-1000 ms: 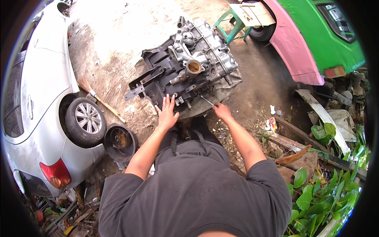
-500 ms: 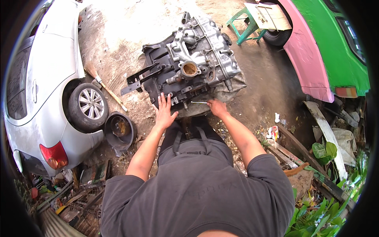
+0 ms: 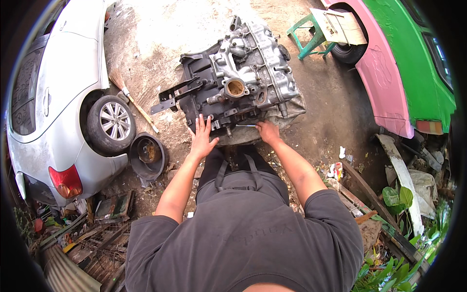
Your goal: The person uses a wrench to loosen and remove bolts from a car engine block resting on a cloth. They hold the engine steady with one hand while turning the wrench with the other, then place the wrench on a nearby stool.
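Note:
A car engine [image 3: 238, 73], silver on top with a dark lower casing, lies on a dirty cloth [image 3: 292, 109] in front of me. My left hand [image 3: 201, 138] rests with spread fingers against the engine's near dark edge. Closed around the end of a slim silver wrench [image 3: 247, 125] is my right hand [image 3: 268, 132], at the near right side. The wrench points left along the engine's lower edge, beside a small protruding stub [image 3: 229, 132]. What its far tip touches is too small to tell.
A silver car [image 3: 68, 126] stands at left, near a broom [image 3: 138, 107] and black basin [image 3: 149, 155]. A green stool [image 3: 309, 41] carrying a board [image 3: 339, 27] stands at far right by a pink-and-green vehicle [image 3: 389, 82]. Wood scraps and litter lie at lower right.
The view has shifted slightly, so the surroundings sit a little differently. Both hands keep nearly the same places, and the wrench still lies along the engine's near edge.

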